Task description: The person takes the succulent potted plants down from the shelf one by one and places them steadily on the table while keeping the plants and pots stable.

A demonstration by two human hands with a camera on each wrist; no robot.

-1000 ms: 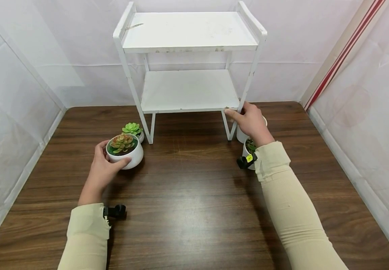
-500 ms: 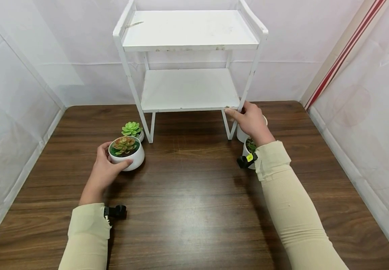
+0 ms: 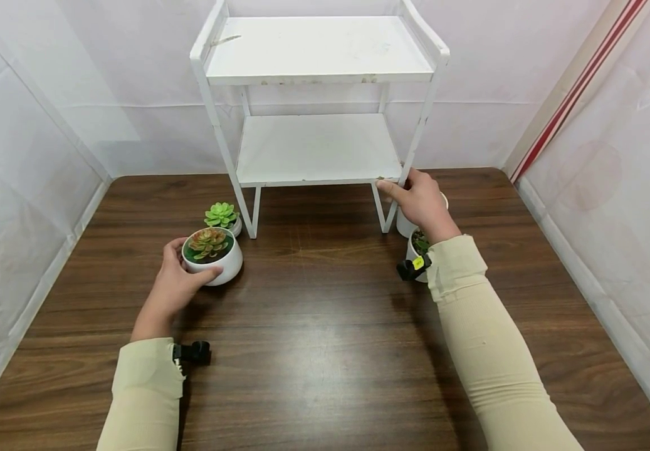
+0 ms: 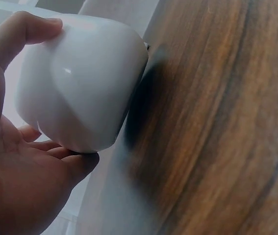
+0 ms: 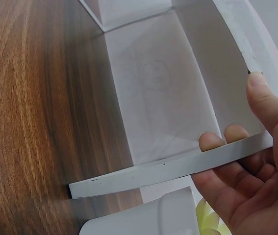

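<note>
On the left in the head view, my left hand (image 3: pixel 169 282) holds a round white pot (image 3: pixel 227 266) with a reddish-green artificial succulent (image 3: pixel 208 242). Thumb and fingers clasp the pot's sides, and in the left wrist view the pot's base (image 4: pixel 138 93) is close over the table with a dark shadow beside it. My right hand (image 3: pixel 423 202) grips the right front leg of a white two-tier shelf (image 3: pixel 319 150). Seen from the right wrist, its fingers wrap the leg (image 5: pixel 129 177) while the thumb (image 5: pixel 262 93) presses the edge of the lower tier.
A small bright-green succulent (image 3: pixel 221 214) in a white pot stands just behind the held pot. Two more white pots, a rear one (image 3: pixel 405 224) and a front one (image 3: pixel 412 254), stand right of the shelf, partly hidden by the right arm. White sheeting (image 3: pixel 155 119) encloses the wooden table (image 3: pixel 313 351).
The left hand has shifted the succulent pot slightly to the right and toward me, with almost no motion in the last half second. The right hand keeps its grip on the shelf leg.
</note>
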